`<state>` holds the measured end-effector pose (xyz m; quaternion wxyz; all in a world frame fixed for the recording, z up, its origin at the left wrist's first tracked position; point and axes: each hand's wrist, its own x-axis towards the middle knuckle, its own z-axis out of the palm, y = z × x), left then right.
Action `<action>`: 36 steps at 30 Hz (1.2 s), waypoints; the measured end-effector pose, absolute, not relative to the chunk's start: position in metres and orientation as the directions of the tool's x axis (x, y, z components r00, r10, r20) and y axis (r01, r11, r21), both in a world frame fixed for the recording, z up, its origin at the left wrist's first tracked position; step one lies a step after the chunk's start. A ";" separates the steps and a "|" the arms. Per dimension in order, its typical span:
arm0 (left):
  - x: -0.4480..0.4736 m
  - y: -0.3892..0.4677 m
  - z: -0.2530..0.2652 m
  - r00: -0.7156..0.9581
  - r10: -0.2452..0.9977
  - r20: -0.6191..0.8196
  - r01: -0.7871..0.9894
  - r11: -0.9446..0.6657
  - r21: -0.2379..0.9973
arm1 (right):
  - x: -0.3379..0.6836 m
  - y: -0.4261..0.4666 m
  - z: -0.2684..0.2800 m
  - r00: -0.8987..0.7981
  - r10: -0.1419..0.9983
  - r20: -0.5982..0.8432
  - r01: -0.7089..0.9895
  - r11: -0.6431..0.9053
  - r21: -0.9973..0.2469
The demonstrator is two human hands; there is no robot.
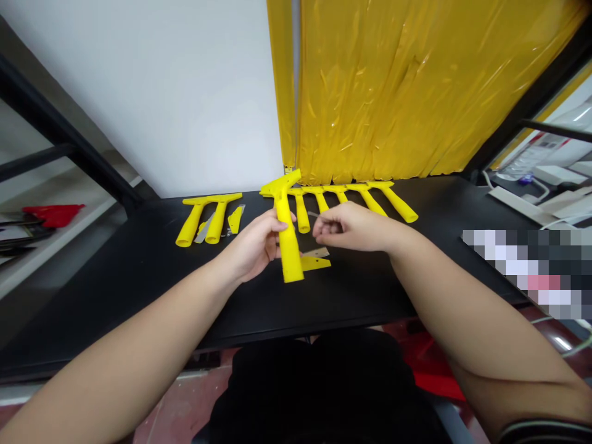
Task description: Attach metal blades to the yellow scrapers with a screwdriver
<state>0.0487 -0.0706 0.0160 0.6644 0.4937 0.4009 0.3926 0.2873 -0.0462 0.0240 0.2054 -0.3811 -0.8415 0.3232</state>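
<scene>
My left hand (259, 243) is closed around a yellow plastic scraper handle (289, 246), lifted over the table with its wide head up and the hollow grip end towards me. Just right of it, my right hand (340, 225) has its fingers curled in a pinch. A thin grey rod (312, 214) sticks out from these fingertips; its kind is not clear. Under the hands lie a flat metal blade (319, 252) and a yellow cover plate (317, 263) with a small hole, both partly hidden behind the held handle.
Several more yellow handles (400, 205) lie in a row along the back of the black table (365, 290). Two handles (190, 225) lie at the left, beside a blade (203, 229), a yellow plate (235, 218) and tiny screws. Yellow plastic sheeting (370, 92) hangs behind.
</scene>
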 end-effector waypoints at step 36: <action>0.038 -0.067 0.015 0.507 0.861 -0.027 0.763 -0.434 0.479 | 0.271 -0.048 0.017 -0.531 0.799 -0.283 0.820 0.400 -0.409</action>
